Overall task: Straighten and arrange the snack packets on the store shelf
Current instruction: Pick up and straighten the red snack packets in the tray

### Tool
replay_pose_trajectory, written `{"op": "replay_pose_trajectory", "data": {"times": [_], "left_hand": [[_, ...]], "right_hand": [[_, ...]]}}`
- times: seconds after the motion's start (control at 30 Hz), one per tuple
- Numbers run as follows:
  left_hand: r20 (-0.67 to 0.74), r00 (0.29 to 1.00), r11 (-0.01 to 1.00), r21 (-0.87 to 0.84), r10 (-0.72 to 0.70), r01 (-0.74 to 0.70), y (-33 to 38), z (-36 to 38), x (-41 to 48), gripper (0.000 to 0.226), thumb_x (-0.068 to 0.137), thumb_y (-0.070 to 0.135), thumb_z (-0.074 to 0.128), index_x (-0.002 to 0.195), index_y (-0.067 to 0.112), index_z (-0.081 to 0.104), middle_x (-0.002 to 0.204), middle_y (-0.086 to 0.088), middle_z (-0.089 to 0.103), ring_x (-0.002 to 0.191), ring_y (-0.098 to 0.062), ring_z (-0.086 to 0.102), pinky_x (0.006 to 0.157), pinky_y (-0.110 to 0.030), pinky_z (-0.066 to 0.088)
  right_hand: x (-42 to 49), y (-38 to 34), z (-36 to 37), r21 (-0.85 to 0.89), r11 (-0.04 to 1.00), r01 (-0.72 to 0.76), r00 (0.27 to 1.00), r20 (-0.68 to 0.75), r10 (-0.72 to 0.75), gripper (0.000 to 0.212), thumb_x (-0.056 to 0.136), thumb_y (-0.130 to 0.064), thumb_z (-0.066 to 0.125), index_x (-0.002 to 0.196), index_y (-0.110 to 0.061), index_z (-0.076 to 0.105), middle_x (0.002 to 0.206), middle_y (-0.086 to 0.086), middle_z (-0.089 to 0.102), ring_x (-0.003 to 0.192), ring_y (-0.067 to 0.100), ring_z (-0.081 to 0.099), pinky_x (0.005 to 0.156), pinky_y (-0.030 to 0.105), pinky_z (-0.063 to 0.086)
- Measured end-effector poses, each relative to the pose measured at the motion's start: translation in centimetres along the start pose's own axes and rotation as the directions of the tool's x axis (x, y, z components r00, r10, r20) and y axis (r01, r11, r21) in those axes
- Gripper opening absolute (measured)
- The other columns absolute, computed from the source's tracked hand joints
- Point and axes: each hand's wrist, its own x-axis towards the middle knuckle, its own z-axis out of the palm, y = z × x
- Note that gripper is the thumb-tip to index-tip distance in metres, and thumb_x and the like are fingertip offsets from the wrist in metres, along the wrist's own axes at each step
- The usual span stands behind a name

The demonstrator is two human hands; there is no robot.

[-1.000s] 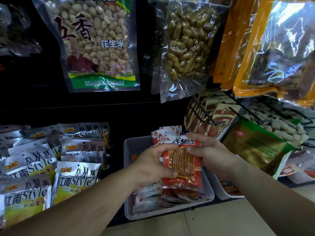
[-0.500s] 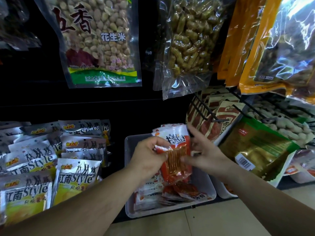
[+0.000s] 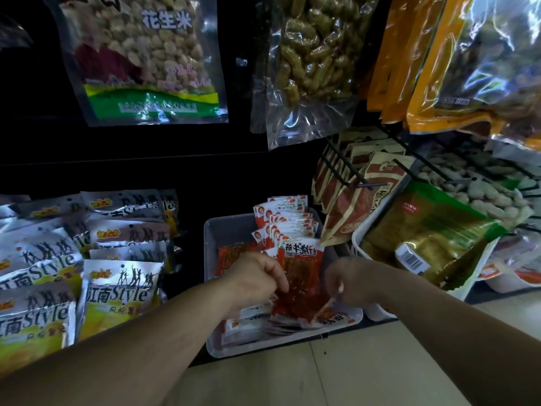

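Risk of toppling upright row [image 3: 285,227] by shoving red packet [image 3: 303,266] pinched in left hand [image 3: 256,278]; hold of right hand [image 3: 352,281] unclear.

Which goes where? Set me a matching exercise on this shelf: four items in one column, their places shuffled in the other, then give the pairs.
Items
1. red packet
2. silver-and-yellow packets
3. clear bag of shelled peanuts
4. gold-and-green packet

Places
A. hanging at top left
B. leaning in the white basket, right
C. gripped by the left hand and right hand over the grey tray
D. stacked at far left

Pairs: 1-C, 2-D, 3-A, 4-B.
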Motion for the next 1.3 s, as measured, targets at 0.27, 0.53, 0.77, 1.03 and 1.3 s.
{"op": "replay_pose_trajectory", "data": {"times": [0.27, 0.53, 0.77, 1.03, 1.3], "left_hand": [[-0.074, 0.995, 0.993, -0.101, -0.067, 0.060, -0.7, -0.8, -0.7, 0.039, 0.086, -0.010, 0.065, 0.075, 0.027, 0.076, 0.092, 0.004, 0.077, 0.096, -0.012, 0.072, 0.063, -0.021, 0.053], [-0.197, 0.976, 0.977, -0.206, -0.091, 0.050, -1.3, -1.4, 0.5, 0.043, 0.085, -0.011, 0.062, 0.096, 0.029, 0.071, 0.105, 0.005, 0.070, 0.096, -0.013, 0.069, 0.057, -0.019, 0.052], [-0.223, 0.973, 0.980, -0.197, -0.059, 0.014, -1.5, -1.9, 1.6, 0.042, 0.085, -0.007, 0.064, 0.098, 0.033, 0.069, 0.108, 0.005, 0.069, 0.100, -0.013, 0.067, 0.081, -0.031, 0.062], [-0.225, 0.973, 0.975, -0.222, -0.055, 0.004, -1.5, -3.4, 0.5, 0.028, 0.087, 0.000, 0.070, 0.096, 0.026, 0.071, 0.102, 0.004, 0.068, 0.096, -0.013, 0.066, 0.074, -0.024, 0.056], [-0.273, 0.956, 0.965, -0.205, 0.104, -0.163, -0.4, -4.1, -0.8, 0.021, 0.085, 0.001, 0.077, 0.090, 0.021, 0.072, 0.096, 0.000, 0.074, 0.081, -0.010, 0.069, 0.072, -0.025, 0.059]], "right_hand": [[-0.5, -3.0, -0.5, 0.360, 0.932, -0.027, 1.000, 0.019, 0.022, 0.023, 0.100, -0.029, 0.055, 0.114, -0.025, 0.073, 0.124, 0.000, 0.067, 0.115, 0.021, 0.060, 0.090, 0.033, 0.048], [4.9, -3.5, 1.5, 0.382, 0.924, 0.015, 0.974, -0.216, 0.074, 0.047, 0.102, -0.050, 0.055, 0.146, -0.034, 0.052, 0.153, 0.002, 0.052, 0.130, 0.022, 0.056, 0.108, 0.038, 0.048], [8.3, -5.1, 0.1, 0.102, 0.986, -0.132, 0.888, -0.430, 0.163, 0.039, 0.098, -0.021, 0.063, 0.135, -0.027, 0.054, 0.133, 0.004, 0.056, 0.114, 0.029, 0.063, 0.077, 0.035, 0.049], [8.3, -4.4, 0.2, -0.043, 0.995, -0.094, 0.744, -0.667, 0.041, 0.018, 0.077, -0.001, 0.075, 0.083, -0.018, 0.073, 0.092, 0.003, 0.063, 0.107, 0.032, 0.056, 0.067, 0.037, 0.048], [5.1, -6.0, -4.1, 0.269, 0.912, 0.309, 0.778, -0.623, -0.079, 0.030, 0.086, -0.008, 0.070, 0.090, -0.034, 0.054, 0.081, -0.007, 0.065, 0.078, 0.015, 0.064, 0.065, 0.037, 0.053]]}}
